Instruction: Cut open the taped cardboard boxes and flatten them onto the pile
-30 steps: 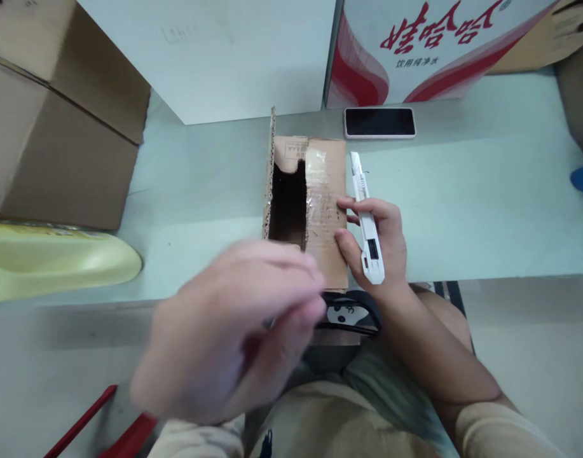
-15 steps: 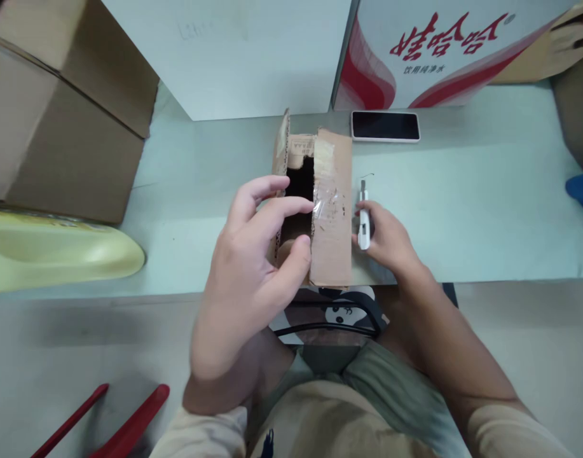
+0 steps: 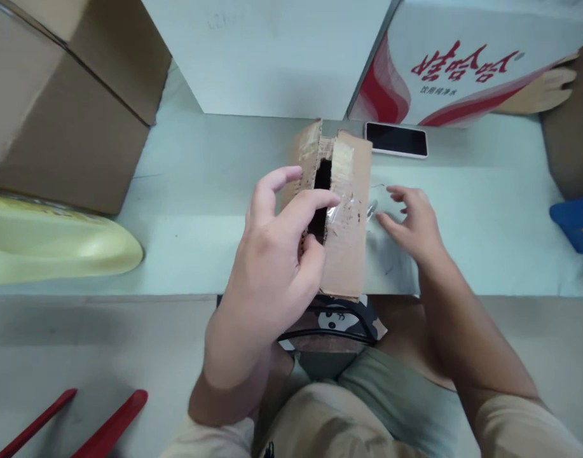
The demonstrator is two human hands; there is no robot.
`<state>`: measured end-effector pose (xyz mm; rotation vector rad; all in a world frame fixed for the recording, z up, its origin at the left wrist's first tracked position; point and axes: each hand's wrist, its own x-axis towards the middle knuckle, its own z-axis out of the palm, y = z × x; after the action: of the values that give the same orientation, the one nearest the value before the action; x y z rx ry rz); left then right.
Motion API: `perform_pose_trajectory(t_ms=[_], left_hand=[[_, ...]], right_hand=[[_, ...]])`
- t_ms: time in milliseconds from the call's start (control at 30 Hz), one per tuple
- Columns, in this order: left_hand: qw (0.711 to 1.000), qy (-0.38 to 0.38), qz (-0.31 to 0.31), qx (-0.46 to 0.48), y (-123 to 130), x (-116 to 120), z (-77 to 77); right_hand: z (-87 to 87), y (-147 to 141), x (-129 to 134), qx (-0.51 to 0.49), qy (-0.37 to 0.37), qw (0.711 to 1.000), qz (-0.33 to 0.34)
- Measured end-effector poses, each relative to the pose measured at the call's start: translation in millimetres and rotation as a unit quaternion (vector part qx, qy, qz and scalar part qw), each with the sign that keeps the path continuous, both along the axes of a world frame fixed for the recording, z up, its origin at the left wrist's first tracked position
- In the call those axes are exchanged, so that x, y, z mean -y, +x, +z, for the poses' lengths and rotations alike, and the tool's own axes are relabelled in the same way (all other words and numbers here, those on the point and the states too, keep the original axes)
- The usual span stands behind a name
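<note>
A small brown cardboard box (image 3: 346, 254) stands near the table's front edge, its top flaps parted over a narrow dark gap. Clear tape and torn patches mark its right flap. My left hand (image 3: 286, 235) curls over the left flap (image 3: 309, 149), gripping the box from above. Its index fingertip reaches the right flap's edge, while the thumb lies at the gap. To the right of the box, my right hand (image 3: 412, 222) is open with nothing in it. A small greyish, shiny thing (image 3: 372, 208) lies between that hand and the box, too unclear to name.
Behind the box are a phone (image 3: 397, 140), a white carton (image 3: 272, 57) and a red-and-white carton (image 3: 444, 83). Large brown cartons (image 3: 76, 121) and a pale yellow container (image 3: 62, 245) stand left. A blue object (image 3: 575, 219) sits far right.
My right hand has let go of the white utility knife, which no longer shows clearly, and its fingers have spread. The box's left flap has folded inward, narrowing the gap. The view has shifted.
</note>
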<state>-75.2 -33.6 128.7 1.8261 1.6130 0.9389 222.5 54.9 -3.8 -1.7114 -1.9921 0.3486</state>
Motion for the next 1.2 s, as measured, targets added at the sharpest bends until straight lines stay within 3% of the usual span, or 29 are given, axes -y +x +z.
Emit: perform_pose_trajectory(t_ms=[133, 267, 433, 667, 1200], left_hand=[[1.0, 0.002, -0.016, 0.019, -4, -3, -0.1], [0.999, 0.002, -0.046, 0.026, -7, -6, 1.8], [0.998, -0.003, -0.065, 0.02, -10, -7, 2.5], [0.998, 0.005, -0.067, 0.016, -11, -8, 3.5], [0.998, 0.007, -0.066, 0.017, -9, -10, 2.1]], right_hand=[[24.9, 10, -85, 0.116, -0.046, 0.992, -0.015], [51.2, 9, -166, 0.258, -0.147, 0.955, 0.027], [52.9, 4, -221, 0.338, -0.251, 0.905, 0.055], [32.6, 0, -248, 0.361, -0.264, 0.892, 0.069], [34.9, -2, -247, 0.259, -0.248, 0.933, 0.03]])
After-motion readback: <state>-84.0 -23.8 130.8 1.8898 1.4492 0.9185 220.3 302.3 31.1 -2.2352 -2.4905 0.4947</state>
